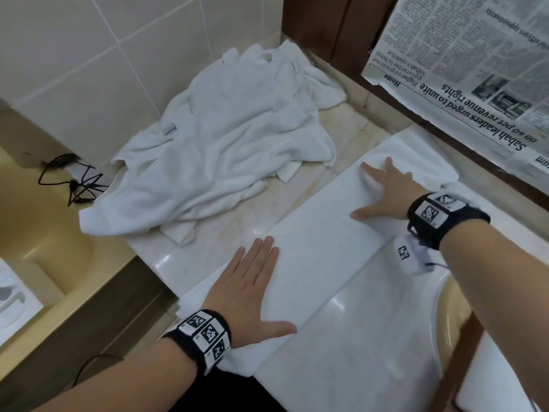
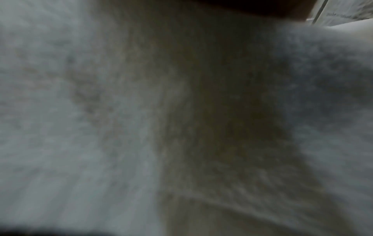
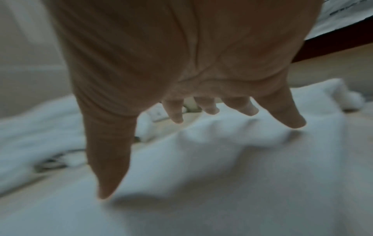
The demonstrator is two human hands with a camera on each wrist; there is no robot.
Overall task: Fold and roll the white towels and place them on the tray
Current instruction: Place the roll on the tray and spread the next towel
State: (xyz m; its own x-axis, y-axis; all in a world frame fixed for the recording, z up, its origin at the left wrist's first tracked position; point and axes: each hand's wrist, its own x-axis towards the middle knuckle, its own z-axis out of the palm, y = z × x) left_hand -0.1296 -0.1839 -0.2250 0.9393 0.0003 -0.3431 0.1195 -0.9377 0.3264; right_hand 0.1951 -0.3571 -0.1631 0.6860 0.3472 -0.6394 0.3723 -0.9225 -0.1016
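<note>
A white towel [image 1: 320, 242] lies folded into a long strip across the marble counter, running from near left to far right. My left hand [image 1: 252, 281] presses flat on its near end, fingers straight and together. My right hand [image 1: 383, 191] lies flat on the far end with fingers spread; in the right wrist view the right hand [image 3: 181, 89] hovers just over the towel [image 3: 222, 175]. The left wrist view is dark and filled by blurred towel [image 2: 80, 127] cloth. No tray is in view.
A heap of unfolded white towels [image 1: 225, 138] lies at the back of the marble counter [image 1: 160, 257] against the tiled wall [image 1: 89, 55]. Newspaper [image 1: 475, 69] covers the wall at the right. Black cables [image 1: 74, 179] lie at the left. A basin rim [image 1: 445, 292] curves at the near right.
</note>
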